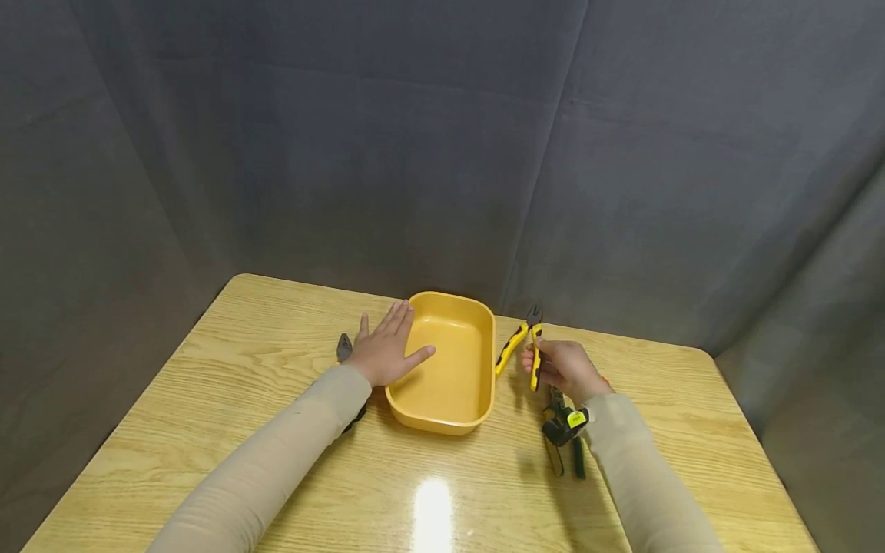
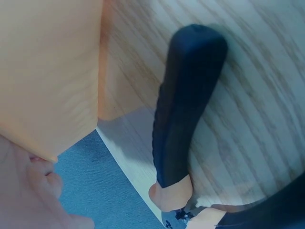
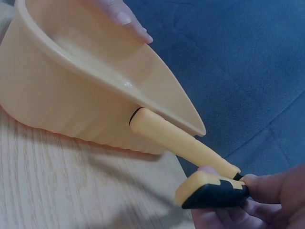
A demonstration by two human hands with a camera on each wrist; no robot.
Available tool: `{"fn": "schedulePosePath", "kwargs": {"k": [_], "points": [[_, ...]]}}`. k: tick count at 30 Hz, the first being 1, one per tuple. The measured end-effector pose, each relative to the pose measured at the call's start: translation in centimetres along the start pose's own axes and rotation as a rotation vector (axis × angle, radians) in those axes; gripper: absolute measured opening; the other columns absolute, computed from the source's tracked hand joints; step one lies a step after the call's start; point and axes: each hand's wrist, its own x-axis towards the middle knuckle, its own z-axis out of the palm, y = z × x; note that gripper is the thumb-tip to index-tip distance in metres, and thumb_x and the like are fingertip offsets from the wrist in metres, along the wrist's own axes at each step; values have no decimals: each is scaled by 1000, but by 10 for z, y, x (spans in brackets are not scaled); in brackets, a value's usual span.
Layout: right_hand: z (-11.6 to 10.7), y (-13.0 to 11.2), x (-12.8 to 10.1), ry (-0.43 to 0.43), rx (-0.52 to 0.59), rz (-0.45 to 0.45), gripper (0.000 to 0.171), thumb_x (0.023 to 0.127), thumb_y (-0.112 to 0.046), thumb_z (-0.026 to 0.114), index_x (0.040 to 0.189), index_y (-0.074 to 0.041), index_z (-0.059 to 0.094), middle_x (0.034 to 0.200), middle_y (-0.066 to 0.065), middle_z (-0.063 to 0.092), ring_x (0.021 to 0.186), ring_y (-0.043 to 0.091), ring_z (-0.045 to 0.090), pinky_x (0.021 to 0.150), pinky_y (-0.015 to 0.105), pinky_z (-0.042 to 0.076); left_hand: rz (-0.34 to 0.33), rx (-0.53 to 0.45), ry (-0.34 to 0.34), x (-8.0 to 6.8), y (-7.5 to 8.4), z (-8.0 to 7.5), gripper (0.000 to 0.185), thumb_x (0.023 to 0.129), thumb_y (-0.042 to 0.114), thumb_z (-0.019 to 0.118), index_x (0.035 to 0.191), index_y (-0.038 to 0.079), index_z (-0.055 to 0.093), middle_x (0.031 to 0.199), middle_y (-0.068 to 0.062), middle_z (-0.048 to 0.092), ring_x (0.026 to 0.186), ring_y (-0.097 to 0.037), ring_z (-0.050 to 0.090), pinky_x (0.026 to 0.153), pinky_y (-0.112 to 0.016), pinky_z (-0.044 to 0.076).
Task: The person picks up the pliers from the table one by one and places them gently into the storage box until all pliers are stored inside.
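My left hand (image 1: 382,349) lies across the left rim of a yellow plastic bin (image 1: 449,376), its fingers straight and the thumb reaching over the inside. On the bin's other side, my right hand (image 1: 563,365) pinches one handle of yellow-and-black pliers (image 1: 512,348). They are raised above the table with the jaws pointing away and the handles spread. The free handle (image 3: 181,143) comes right up beside the bin's wall in the right wrist view. Pliers with black handles (image 2: 188,105) lie on the table left of the bin, partly hidden under my left arm in the head view.
Another pair of pliers with dark green handles (image 1: 579,458) lies below my right wrist, partly covered by the wrist camera (image 1: 563,426). The wooden table (image 1: 228,369) ends at the back against a grey curtain (image 1: 387,169); its rounded corners show at both sides.
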Motion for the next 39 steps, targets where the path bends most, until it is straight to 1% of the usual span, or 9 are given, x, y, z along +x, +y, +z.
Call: {"fn": "schedulePosePath", "kwargs": {"k": [5, 12, 16, 19, 22, 26, 31, 35, 39], "points": [[-1, -4, 0, 12, 41, -3, 30, 110, -16, 44, 113, 9, 60, 89, 8, 71, 81, 14, 69, 86, 34, 58, -5, 2, 5, 1, 0, 0, 93, 101, 70, 31, 163, 6, 5, 171, -9, 0, 157, -22, -2, 119, -64, -6], [-3, -9, -3, 10, 46, 6, 37, 111, -17, 43, 125, 15, 54, 90, 7, 70, 81, 12, 69, 85, 32, 59, 1, -13, 8, 2, -2, 2, 92, 102, 68, 33, 163, 6, 5, 171, -10, -1, 157, -23, -3, 119, -64, -6], [-2, -11, -5, 1, 77, 5, 36, 111, -17, 43, 124, 15, 54, 90, 8, 70, 80, 14, 69, 80, 29, 59, 7, -8, 16, 4, -2, 2, 89, 103, 65, 33, 163, 5, 5, 171, -11, 1, 157, -23, -2, 119, -65, -5], [0, -13, -6, 11, 101, 6, 33, 110, -16, 43, 121, 13, 55, 88, 7, 70, 79, 14, 69, 77, 28, 59, 14, -2, 11, 4, -3, 1, 88, 104, 65, 31, 163, 5, 5, 171, -11, 1, 157, -23, -2, 119, -65, -4], [3, -14, -9, 3, 103, -2, 33, 110, -16, 43, 120, 12, 56, 89, 7, 69, 80, 14, 68, 80, 29, 59, 16, -7, 11, 3, -3, 2, 89, 103, 66, 31, 163, 5, 6, 171, -11, 1, 157, -23, -2, 119, -65, -5], [9, -16, -11, -10, 95, -8, 31, 110, -16, 44, 119, 12, 56, 90, 8, 69, 80, 14, 68, 79, 28, 59, 5, -4, 8, 2, -6, 3, 86, 104, 64, 30, 164, 6, 6, 171, -9, 1, 157, -22, -3, 119, -64, -6], [18, -19, -11, -21, 97, -16, 31, 110, -16, 44, 119, 11, 57, 92, 9, 70, 80, 14, 69, 80, 28, 58, 5, -6, 5, 1, -6, 0, 83, 106, 62, 27, 163, 6, 4, 170, -8, -1, 157, -23, -4, 119, -65, -6], [24, -21, -11, -32, 89, -21, 33, 110, -17, 45, 121, 12, 56, 92, 8, 71, 82, 14, 69, 84, 30, 58, 7, -10, 6, 0, -5, -2, 82, 107, 60, 27, 163, 5, 5, 170, -9, 0, 157, -24, -2, 119, -65, -4], [31, -22, -12, -40, 91, -26, 40, 110, -19, 46, 129, 15, 52, 93, 8, 70, 84, 15, 69, 87, 31, 57, 10, -14, 15, 0, -4, -2, 79, 108, 56, 29, 163, 4, 6, 170, -11, 2, 157, -25, -1, 119, -66, -3]]}}
